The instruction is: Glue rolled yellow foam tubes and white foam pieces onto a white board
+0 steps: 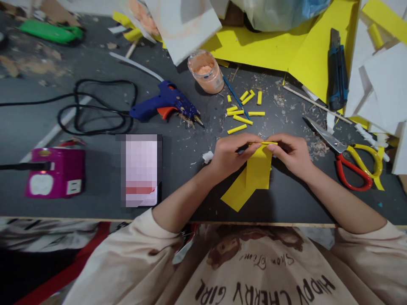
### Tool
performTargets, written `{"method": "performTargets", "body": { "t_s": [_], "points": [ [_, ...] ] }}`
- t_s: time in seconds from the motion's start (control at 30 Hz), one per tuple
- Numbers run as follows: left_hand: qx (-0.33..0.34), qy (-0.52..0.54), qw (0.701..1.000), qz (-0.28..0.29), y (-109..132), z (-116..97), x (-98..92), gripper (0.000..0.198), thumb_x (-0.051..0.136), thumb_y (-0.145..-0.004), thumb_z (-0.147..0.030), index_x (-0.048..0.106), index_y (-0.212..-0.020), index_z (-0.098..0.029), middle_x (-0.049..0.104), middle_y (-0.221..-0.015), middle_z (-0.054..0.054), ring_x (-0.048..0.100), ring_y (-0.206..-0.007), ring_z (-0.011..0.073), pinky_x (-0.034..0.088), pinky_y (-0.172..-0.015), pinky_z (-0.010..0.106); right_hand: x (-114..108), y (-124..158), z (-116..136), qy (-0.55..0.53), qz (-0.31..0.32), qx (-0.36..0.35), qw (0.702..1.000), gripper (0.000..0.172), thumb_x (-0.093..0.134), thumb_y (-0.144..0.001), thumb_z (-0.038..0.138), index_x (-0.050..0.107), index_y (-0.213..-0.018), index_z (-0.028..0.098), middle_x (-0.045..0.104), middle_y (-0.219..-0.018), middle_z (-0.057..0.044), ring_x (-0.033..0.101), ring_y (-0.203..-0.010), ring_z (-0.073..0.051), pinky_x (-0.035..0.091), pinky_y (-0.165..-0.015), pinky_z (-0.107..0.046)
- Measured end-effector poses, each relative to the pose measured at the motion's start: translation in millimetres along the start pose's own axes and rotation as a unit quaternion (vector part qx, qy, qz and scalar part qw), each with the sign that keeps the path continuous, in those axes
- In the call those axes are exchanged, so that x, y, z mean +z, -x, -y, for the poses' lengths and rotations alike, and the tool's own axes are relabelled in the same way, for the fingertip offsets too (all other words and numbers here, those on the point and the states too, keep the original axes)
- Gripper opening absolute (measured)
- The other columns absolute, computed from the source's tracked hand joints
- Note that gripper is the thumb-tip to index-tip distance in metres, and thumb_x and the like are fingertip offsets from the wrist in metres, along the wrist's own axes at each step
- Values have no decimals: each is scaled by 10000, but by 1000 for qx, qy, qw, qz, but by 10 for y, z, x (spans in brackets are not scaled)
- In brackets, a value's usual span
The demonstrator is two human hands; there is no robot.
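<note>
A yellow paper strip (259,167) has its far edge pinched between my two hands, where it is rolled or folded into a narrow band. My left hand (231,151) grips the band's left end with thumb and fingers. At its right end, my right hand (292,152) pinches in the same way. Under the strip lies another yellow paper piece (237,197), slanting toward the table's front edge. Just beyond my hands, several short yellow paper rolls (237,129) are scattered on the dark table.
Left of my hands are a phone (141,169), a blue glue gun (168,101) and a magenta power block (55,173). A jar of peach paint (206,72) stands behind. To the right lie open scissors (346,156) and a utility knife (337,72) on yellow sheets (311,55).
</note>
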State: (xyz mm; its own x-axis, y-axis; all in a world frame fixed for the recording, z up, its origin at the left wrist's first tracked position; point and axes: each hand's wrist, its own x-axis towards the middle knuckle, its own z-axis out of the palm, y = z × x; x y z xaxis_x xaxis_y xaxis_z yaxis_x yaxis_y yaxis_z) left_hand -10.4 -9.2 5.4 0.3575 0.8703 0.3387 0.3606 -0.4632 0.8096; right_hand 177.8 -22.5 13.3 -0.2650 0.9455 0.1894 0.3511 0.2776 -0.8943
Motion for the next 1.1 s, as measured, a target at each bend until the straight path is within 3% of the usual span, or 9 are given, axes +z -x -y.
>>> {"method": "performTargets", "body": {
  "t_s": [0.17,0.37,0.67,0.87,1.1],
  "points": [
    [64,-35,997,12,12,32,8,234,546,-927,-321,740,-867,-204,763,-833,32,716,-797,135,535,-771,223,6,-27,-2,-43,11,28,999,233,616,-867,391,700,-809,181,742,-783,-18,653,-658,-108,495,-589,-214],
    [76,-45,996,5,10,25,20,210,554,-927,-307,718,-865,-191,759,-821,24,710,-770,120,518,-736,200,-3,-17,-23,-27,13,19,999,177,619,-865,330,696,-815,179,739,-777,-19,655,-677,-114,490,-608,-222],
    [26,10,1000,3,2,-14,11,113,614,-879,-256,676,-829,-177,726,-750,-3,658,-656,86,478,-632,157,22,6,-14,60,-1,-64,996,149,585,-901,287,682,-819,211,745,-776,-11,677,-703,-126,509,-655,-236],
    [-18,16,999,25,-1,-14,11,150,587,-881,-291,664,-817,-180,707,-716,-13,626,-621,85,463,-604,167,18,18,-6,82,2,-63,995,170,560,-912,298,682,-825,219,745,-783,-16,687,-714,-141,519,-665,-249],
    [-19,17,999,39,7,-51,-6,142,572,-879,-265,638,-793,-173,678,-688,-20,598,-605,76,440,-596,167,15,31,17,93,15,-84,992,169,554,-918,262,678,-816,210,743,-766,-9,677,-692,-123,502,-643,-226]
  ]
}}
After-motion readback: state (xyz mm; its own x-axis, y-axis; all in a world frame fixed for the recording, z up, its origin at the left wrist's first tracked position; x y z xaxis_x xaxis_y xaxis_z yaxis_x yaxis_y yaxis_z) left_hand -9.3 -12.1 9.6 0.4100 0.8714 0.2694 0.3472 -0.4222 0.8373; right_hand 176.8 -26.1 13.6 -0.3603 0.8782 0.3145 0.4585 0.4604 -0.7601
